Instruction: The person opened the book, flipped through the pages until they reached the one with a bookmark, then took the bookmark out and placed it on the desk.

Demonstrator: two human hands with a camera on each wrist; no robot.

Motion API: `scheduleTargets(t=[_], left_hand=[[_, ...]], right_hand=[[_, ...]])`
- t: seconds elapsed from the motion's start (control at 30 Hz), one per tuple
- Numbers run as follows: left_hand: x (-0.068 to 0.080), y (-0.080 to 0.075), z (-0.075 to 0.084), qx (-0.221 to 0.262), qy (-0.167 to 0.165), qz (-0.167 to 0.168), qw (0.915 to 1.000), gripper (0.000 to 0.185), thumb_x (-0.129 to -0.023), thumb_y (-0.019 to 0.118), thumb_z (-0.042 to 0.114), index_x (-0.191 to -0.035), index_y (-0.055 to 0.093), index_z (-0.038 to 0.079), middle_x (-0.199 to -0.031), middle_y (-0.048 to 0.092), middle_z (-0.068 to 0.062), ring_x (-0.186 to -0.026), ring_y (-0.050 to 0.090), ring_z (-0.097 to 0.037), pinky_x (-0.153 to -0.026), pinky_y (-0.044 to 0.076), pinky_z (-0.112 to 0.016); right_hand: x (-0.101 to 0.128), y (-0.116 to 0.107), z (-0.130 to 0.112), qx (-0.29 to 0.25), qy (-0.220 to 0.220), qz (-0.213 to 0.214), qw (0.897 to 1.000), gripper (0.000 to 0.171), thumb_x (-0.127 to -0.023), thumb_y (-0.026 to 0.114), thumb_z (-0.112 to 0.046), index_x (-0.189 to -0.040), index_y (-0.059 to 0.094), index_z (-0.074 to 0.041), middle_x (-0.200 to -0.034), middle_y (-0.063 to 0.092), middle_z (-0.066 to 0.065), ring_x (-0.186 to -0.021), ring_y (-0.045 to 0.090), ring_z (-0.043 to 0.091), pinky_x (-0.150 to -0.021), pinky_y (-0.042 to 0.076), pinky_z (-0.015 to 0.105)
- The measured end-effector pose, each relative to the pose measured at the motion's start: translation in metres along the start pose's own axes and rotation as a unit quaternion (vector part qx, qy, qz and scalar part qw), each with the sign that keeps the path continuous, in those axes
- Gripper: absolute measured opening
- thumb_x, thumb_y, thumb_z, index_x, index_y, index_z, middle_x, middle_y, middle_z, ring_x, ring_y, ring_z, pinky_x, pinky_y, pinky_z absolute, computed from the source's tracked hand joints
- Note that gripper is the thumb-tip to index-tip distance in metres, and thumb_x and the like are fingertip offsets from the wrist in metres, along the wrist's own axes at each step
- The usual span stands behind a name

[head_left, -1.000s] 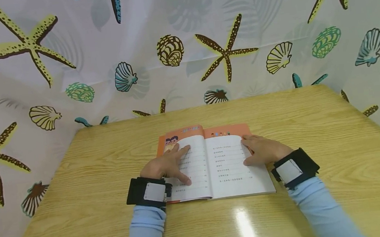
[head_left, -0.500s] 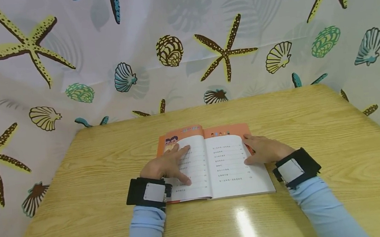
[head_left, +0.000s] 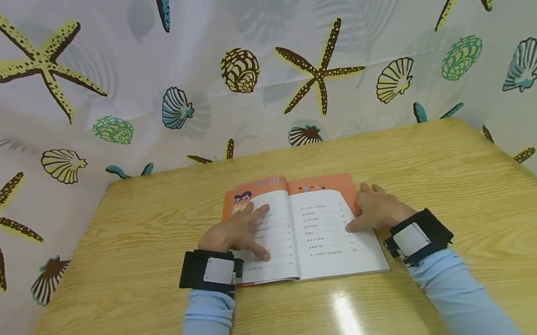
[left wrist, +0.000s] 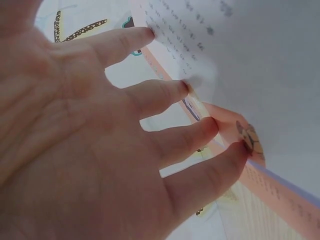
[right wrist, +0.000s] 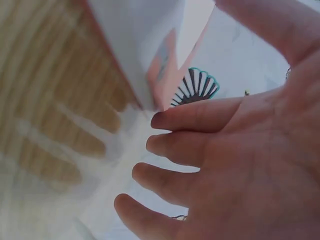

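An open book [head_left: 328,264] with orange-topped, printed pages lies on the wooden table. My left hand [head_left: 233,235] rests on its left page, fingers and thumb spread. In the left wrist view, the fingertips of the left hand [left wrist: 95,140] touch the book's outer part. At the right page's outer edge is my right hand [head_left: 383,207], its thumb on the page and its other fingers beyond the edge. The right wrist view has the right hand [right wrist: 240,150] with fairly straight fingers, the index fingertip against or very near the book's edge [right wrist: 157,95]. Whether a page is lifted there, I cannot tell.
The wooden table [head_left: 156,216] extends around the book on all sides. Behind it and at both sides hangs a white cloth [head_left: 254,23] printed with starfish and shells. A bright light reflection [head_left: 346,316] shows near the front.
My right hand's fingers have shifted right, off the upper part of the right page and past its edge. Its thumb stays on the page. The left hand has not visibly moved.
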State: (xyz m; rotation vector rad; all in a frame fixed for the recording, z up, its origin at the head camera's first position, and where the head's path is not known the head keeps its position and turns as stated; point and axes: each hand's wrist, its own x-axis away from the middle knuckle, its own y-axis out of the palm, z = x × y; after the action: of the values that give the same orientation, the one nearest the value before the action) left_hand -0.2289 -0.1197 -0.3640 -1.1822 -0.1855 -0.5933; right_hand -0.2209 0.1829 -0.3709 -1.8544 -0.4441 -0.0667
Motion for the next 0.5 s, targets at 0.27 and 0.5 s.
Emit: scheduleTargets(t=[0.27, 0.5], left_hand=[[0.000, 0.000, 0.000, 0.003, 0.000, -0.002, 1.0000, 0.111, -0.075, 0.092, 0.030, -0.163, 0.025, 0.019, -0.168, 0.008, -0.018, -0.151, 0.013, -0.047, -0.115, 0.021, -0.067], [0.000, -0.001, 0.000, 0.000, 0.002, -0.002, 1.0000, 0.112, -0.075, 0.092, 0.030, -0.163, 0.025, 0.018, -0.168, 0.008, -0.019, -0.150, 0.014, -0.048, -0.115, 0.021, -0.067]], right_hand=[[0.003, -0.003, -0.010, 0.005, -0.026, 0.101, 0.995, 0.049, -0.089, 0.074, -0.010, -0.126, 0.054, 0.016, -0.121, 0.060, 0.033, -0.108, 0.059, 0.045, -0.090, 0.050, 0.055], [-0.001, -0.002, 0.000, -0.068, -0.098, 0.186, 0.975, 0.016, -0.088, 0.065, 0.012, -0.078, 0.059, 0.002, -0.067, 0.050, 0.008, -0.060, 0.049, 0.021, -0.053, 0.038, 0.029]])
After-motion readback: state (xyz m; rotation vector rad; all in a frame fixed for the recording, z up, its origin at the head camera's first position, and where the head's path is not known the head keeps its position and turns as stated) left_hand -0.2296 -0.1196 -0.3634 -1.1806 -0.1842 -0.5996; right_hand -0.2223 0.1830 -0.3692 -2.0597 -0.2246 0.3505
